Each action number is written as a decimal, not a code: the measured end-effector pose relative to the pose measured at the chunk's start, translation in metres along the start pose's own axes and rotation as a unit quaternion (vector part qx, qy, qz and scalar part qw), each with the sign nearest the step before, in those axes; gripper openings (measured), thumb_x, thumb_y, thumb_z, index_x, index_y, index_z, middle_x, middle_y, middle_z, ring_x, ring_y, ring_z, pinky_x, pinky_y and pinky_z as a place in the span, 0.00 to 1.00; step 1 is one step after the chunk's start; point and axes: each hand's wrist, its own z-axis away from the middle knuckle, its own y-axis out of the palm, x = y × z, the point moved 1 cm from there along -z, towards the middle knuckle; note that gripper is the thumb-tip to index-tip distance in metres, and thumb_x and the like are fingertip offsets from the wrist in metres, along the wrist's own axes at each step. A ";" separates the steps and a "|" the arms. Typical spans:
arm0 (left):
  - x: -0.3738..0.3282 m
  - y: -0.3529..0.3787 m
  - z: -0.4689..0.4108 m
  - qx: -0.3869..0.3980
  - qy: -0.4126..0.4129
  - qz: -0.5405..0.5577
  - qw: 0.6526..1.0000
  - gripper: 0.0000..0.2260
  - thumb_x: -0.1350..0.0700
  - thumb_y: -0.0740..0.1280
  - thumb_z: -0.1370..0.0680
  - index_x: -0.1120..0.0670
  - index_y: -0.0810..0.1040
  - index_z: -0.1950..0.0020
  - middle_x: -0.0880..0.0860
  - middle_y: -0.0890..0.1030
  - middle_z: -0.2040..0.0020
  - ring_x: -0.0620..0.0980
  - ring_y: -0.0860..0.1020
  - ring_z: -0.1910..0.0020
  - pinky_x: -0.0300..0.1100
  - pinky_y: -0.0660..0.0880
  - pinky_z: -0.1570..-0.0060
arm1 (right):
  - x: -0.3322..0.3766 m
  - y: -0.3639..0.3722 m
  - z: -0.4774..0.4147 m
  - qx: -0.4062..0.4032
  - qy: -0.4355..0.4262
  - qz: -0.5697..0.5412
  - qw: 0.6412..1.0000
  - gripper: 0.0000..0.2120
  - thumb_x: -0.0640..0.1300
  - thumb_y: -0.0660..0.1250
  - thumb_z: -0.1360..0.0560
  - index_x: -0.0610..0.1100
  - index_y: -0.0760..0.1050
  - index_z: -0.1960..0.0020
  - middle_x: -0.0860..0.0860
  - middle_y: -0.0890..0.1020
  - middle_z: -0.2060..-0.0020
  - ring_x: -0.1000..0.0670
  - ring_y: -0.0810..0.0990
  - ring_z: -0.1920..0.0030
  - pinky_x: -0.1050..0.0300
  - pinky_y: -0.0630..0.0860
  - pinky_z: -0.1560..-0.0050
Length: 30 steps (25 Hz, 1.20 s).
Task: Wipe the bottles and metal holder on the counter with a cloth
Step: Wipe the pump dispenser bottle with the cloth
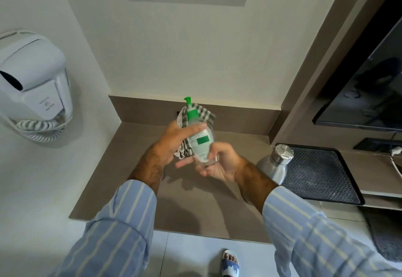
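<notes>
Head | left hand (174, 139) clamps cloth (195, 115) round pump bottle (200, 144) | right hand (219, 163) grips base | label unreadable

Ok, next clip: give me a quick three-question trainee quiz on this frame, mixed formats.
1. True or false: the pump bottle stands on the counter.
2. Which hand presses the striped cloth to the bottle? A) left hand B) right hand
3. Fill in: the steel bottle stands beside the black ____.

Key: 1. False, it is held in the air. 2. A. 3. Tray.
</notes>
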 end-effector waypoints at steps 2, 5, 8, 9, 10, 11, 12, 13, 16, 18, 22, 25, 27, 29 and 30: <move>-0.003 -0.003 0.000 0.041 0.010 0.003 0.999 0.22 0.47 0.79 0.30 0.60 0.84 0.44 0.60 0.88 0.53 0.59 0.87 0.57 0.47 0.84 0.59 | 0.005 0.006 0.002 0.013 -0.003 -0.060 0.998 0.25 0.37 0.62 0.30 0.38 0.73 0.33 0.27 0.79 0.40 0.39 0.83 0.59 0.57 0.84 0.61; -0.001 0.003 -0.003 -0.083 0.023 -0.029 0.996 0.18 0.43 0.80 0.33 0.51 0.86 0.50 0.55 0.89 0.57 0.55 0.89 0.60 0.49 0.85 0.59 | 0.009 0.006 -0.003 -0.202 -0.063 0.147 0.966 0.29 0.42 0.74 0.31 0.42 0.73 0.30 0.37 0.83 0.42 0.42 0.86 0.53 0.50 0.87 0.55; 0.010 0.018 0.000 -0.218 0.030 -0.026 0.975 0.16 0.43 0.80 0.34 0.48 0.85 0.51 0.50 0.90 0.57 0.50 0.89 0.59 0.52 0.86 0.56 | 0.010 0.014 -0.015 -0.371 -0.161 0.458 0.792 0.47 0.39 0.78 0.36 0.49 0.60 0.21 0.53 0.81 0.41 0.52 0.85 0.48 0.56 0.85 0.50; 0.012 0.020 0.001 -0.225 0.029 -0.026 0.974 0.17 0.43 0.80 0.34 0.48 0.85 0.50 0.49 0.90 0.57 0.50 0.89 0.58 0.52 0.86 0.55 | 0.009 0.018 -0.018 -0.370 -0.154 0.502 0.767 0.51 0.37 0.77 0.37 0.49 0.56 0.20 0.53 0.80 0.40 0.51 0.84 0.46 0.57 0.84 0.48; 0.012 0.019 0.001 -0.210 0.025 -0.027 0.977 0.17 0.45 0.80 0.34 0.48 0.85 0.49 0.49 0.90 0.56 0.50 0.89 0.58 0.53 0.86 0.54 | 0.007 0.020 -0.020 -0.356 -0.126 0.498 0.780 0.53 0.36 0.77 0.37 0.48 0.54 0.19 0.49 0.80 0.38 0.48 0.83 0.43 0.53 0.84 0.45; 0.012 0.015 0.000 -0.176 0.019 -0.023 0.984 0.16 0.46 0.81 0.34 0.48 0.85 0.49 0.50 0.90 0.56 0.52 0.89 0.58 0.54 0.86 0.53 | 0.007 0.021 -0.020 -0.334 -0.091 0.450 0.823 0.52 0.36 0.75 0.37 0.49 0.53 0.19 0.44 0.80 0.36 0.43 0.83 0.42 0.46 0.84 0.43; 0.011 0.011 0.000 -0.128 0.014 -0.007 0.992 0.15 0.47 0.81 0.34 0.49 0.85 0.50 0.51 0.89 0.57 0.53 0.88 0.58 0.55 0.85 0.52 | 0.008 0.022 -0.017 -0.294 -0.056 0.380 0.875 0.49 0.34 0.72 0.36 0.50 0.55 0.20 0.38 0.78 0.34 0.39 0.84 0.41 0.41 0.84 0.44; 0.009 0.007 0.001 -0.077 0.011 0.018 0.997 0.14 0.48 0.81 0.33 0.49 0.84 0.51 0.52 0.88 0.58 0.55 0.87 0.58 0.55 0.84 0.51 | 0.008 0.024 -0.013 -0.245 -0.025 0.305 0.920 0.47 0.32 0.69 0.35 0.51 0.57 0.20 0.33 0.73 0.31 0.35 0.83 0.41 0.39 0.84 0.43; 0.002 0.010 0.000 -0.046 0.009 0.046 0.998 0.15 0.45 0.79 0.30 0.51 0.83 0.49 0.51 0.87 0.58 0.54 0.86 0.58 0.51 0.83 0.52 | 0.014 0.026 -0.007 -0.146 -0.019 0.167 0.975 0.48 0.27 0.62 0.35 0.54 0.58 0.19 0.37 0.63 0.22 0.35 0.77 0.33 0.37 0.81 0.40; 0.002 0.019 -0.003 -0.084 0.004 -0.002 0.996 0.21 0.36 0.72 0.26 0.51 0.83 0.44 0.52 0.89 0.54 0.53 0.88 0.55 0.49 0.84 0.53 | 0.013 0.023 -0.005 -0.164 -0.062 0.136 0.975 0.45 0.27 0.60 0.34 0.53 0.61 0.21 0.40 0.66 0.24 0.37 0.75 0.31 0.36 0.82 0.42; 0.037 0.016 -0.008 -0.108 0.001 -0.043 0.993 0.18 0.39 0.66 0.20 0.50 0.84 0.41 0.53 0.89 0.48 0.52 0.88 0.50 0.51 0.83 0.47 | -0.002 0.003 0.004 -0.308 -0.057 0.218 0.924 0.32 0.30 0.63 0.35 0.59 0.75 0.39 0.47 0.82 0.42 0.45 0.82 0.45 0.47 0.85 0.48; 0.077 0.005 -0.006 -0.185 -0.048 0.076 0.979 0.13 0.50 0.71 0.20 0.56 0.85 0.41 0.56 0.89 0.48 0.55 0.88 0.49 0.49 0.83 0.47 | -0.019 -0.019 0.010 -0.433 -0.026 0.188 0.881 0.24 0.33 0.65 0.31 0.52 0.74 0.39 0.47 0.80 0.48 0.48 0.81 0.52 0.52 0.84 0.56; 0.107 -0.001 -0.004 -0.230 -0.093 0.101 0.963 0.12 0.49 0.72 0.22 0.58 0.86 0.47 0.55 0.89 0.55 0.55 0.88 0.55 0.43 0.83 0.55 | -0.026 -0.034 0.014 -0.489 -0.016 0.197 0.849 0.22 0.39 0.67 0.27 0.47 0.71 0.34 0.46 0.80 0.49 0.49 0.82 0.56 0.55 0.83 0.60; 0.134 -0.005 -0.011 -0.253 -0.127 -0.061 0.957 0.17 0.46 0.68 0.25 0.60 0.84 0.52 0.53 0.85 0.62 0.56 0.84 0.61 0.38 0.77 0.66 | -0.031 -0.045 0.015 -0.499 -0.015 0.227 0.836 0.18 0.48 0.68 0.25 0.49 0.71 0.36 0.48 0.82 0.51 0.53 0.83 0.59 0.61 0.81 0.67; 0.147 -0.005 -0.017 -0.230 -0.139 -0.198 0.943 0.17 0.47 0.66 0.25 0.60 0.83 0.51 0.54 0.83 0.61 0.57 0.82 0.60 0.40 0.75 0.66 | -0.033 -0.050 0.013 -0.502 -0.016 0.239 0.831 0.17 0.52 0.67 0.25 0.50 0.71 0.38 0.50 0.82 0.52 0.54 0.83 0.60 0.63 0.79 0.70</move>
